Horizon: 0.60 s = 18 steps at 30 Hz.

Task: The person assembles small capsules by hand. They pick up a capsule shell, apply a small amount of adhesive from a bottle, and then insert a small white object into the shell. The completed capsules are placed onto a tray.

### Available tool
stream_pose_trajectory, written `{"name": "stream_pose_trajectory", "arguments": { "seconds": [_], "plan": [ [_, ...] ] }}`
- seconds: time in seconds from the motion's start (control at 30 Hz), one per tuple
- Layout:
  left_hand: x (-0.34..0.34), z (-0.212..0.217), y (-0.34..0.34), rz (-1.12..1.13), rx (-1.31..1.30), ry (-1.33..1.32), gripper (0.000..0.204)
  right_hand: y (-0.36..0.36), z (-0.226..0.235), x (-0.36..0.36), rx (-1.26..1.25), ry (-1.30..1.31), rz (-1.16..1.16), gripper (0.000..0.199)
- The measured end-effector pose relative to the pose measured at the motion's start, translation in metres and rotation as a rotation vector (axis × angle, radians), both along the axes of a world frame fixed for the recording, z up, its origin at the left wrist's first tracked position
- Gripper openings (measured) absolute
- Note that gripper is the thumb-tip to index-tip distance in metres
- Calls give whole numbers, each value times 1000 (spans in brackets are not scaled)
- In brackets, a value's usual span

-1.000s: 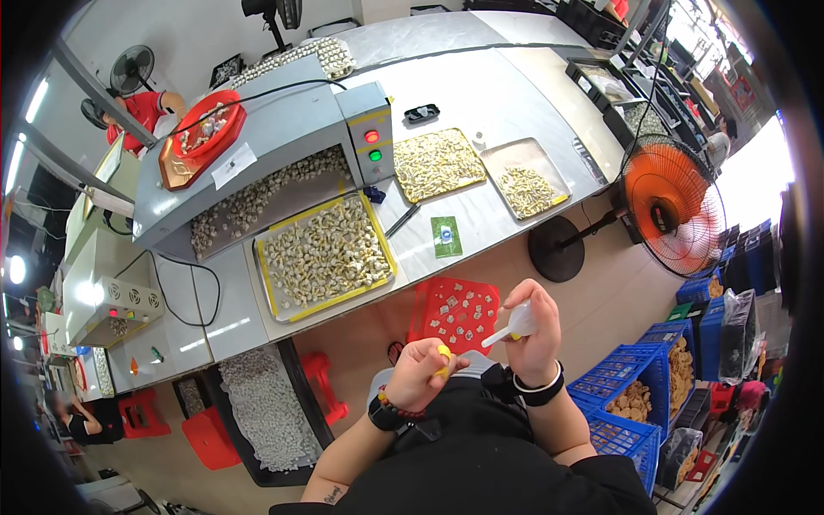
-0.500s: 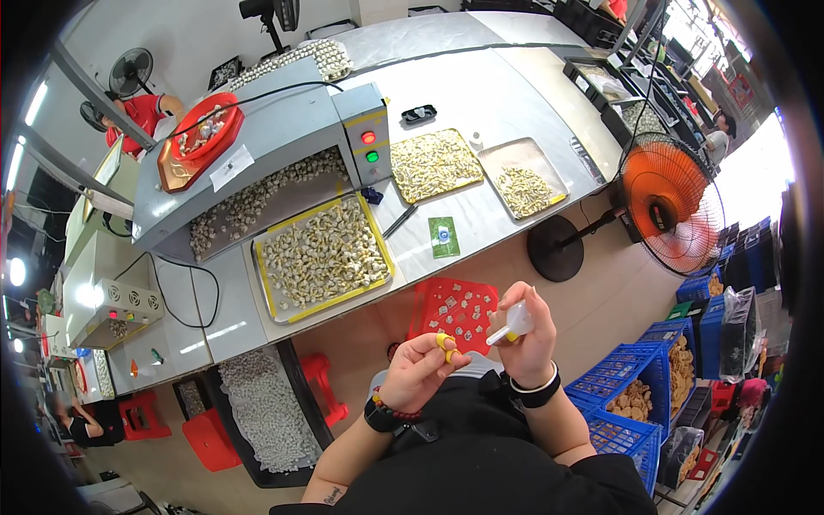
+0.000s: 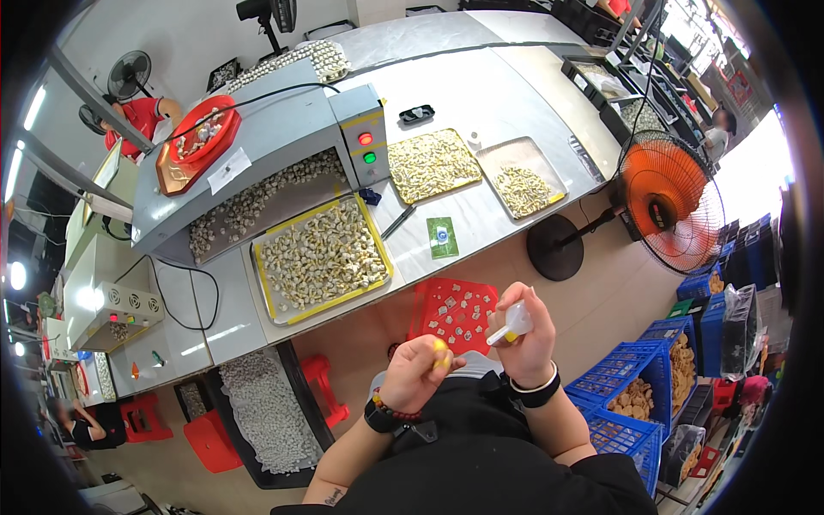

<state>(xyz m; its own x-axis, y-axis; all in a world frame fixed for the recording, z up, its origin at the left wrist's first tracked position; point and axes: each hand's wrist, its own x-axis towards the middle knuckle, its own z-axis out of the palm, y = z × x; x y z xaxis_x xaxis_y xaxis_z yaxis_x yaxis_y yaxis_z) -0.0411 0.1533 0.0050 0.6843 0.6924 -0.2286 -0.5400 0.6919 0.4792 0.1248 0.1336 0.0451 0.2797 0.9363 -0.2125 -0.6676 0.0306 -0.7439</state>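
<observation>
In my right hand (image 3: 530, 343) is a small translucent squeeze bottle (image 3: 518, 318) with a white nozzle, tilted so that the nozzle points down toward my left hand. Something yellow shows beside the bottle, on or between the fingers. My left hand (image 3: 416, 371) is closed, thumb and fingers pressed together, with yellow covers (image 3: 440, 350) on its fingertips. Whatever those fingers may hold is hidden. A gap separates the two hands, both in front of my body. Below and beyond them lies a red tray (image 3: 455, 313) with several small pale pieces.
On the bench, a yellow-edged tray (image 3: 322, 257) of small white-and-yellow pieces stands before a grey machine (image 3: 257, 142). Two more trays, tweezers (image 3: 399, 221) and a green card (image 3: 443, 238) lie rightward. An orange fan (image 3: 661, 202) and blue crates (image 3: 622, 373) stand right; a black bin (image 3: 300, 390) left.
My left fingers have curled in closer together, and their yellow covers show less. My right hand and the bottle have hardly moved.
</observation>
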Motion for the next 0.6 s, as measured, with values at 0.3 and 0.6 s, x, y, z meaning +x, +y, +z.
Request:
{"name": "stream_pose_trajectory", "arguments": {
  "seconds": [0.3, 0.6],
  "plan": [
    [-5, -3, 8, 166, 169, -43, 38, -2, -5, -13, 38, 120, 165, 40],
    [6, 17, 15, 493, 1597, 987, 57, -2, -7, -48, -175, 314, 224, 44]
  ]
}}
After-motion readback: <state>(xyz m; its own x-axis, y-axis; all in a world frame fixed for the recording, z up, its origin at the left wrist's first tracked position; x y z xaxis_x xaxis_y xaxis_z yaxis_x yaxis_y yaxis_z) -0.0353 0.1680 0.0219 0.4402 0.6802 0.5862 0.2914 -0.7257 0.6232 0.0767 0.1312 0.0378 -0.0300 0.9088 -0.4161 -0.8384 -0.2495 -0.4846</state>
